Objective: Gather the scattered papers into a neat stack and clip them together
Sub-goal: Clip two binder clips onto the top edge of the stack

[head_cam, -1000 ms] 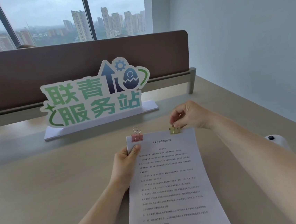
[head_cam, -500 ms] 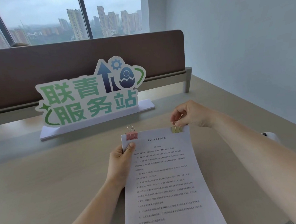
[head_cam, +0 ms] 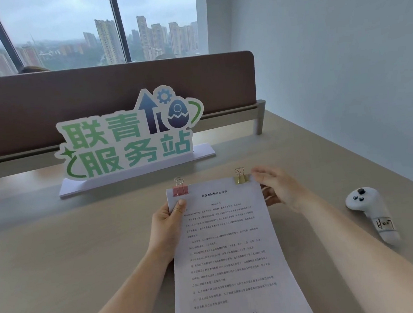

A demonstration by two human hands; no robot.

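Note:
A stack of printed white papers [head_cam: 231,255] is held up over the desk in front of me. A pink binder clip [head_cam: 180,189] sits on its top left corner and a gold binder clip [head_cam: 241,178] on its top right corner. My left hand [head_cam: 168,227] grips the stack's left edge, thumb on the front sheet just under the pink clip. My right hand [head_cam: 279,191] is beside the stack's top right edge with its fingers spread and relaxed, apart from the gold clip.
A green and white standing sign [head_cam: 128,138] stands on a white base behind the papers. A brown desk partition [head_cam: 108,95] closes the far edge. A white handheld controller [head_cam: 372,213] lies on the beige desk [head_cam: 57,246] to the right, near the wall.
My right hand has let go of the gold clip and opened, drawing back to the right of the stack. The left hand keeps its hold.

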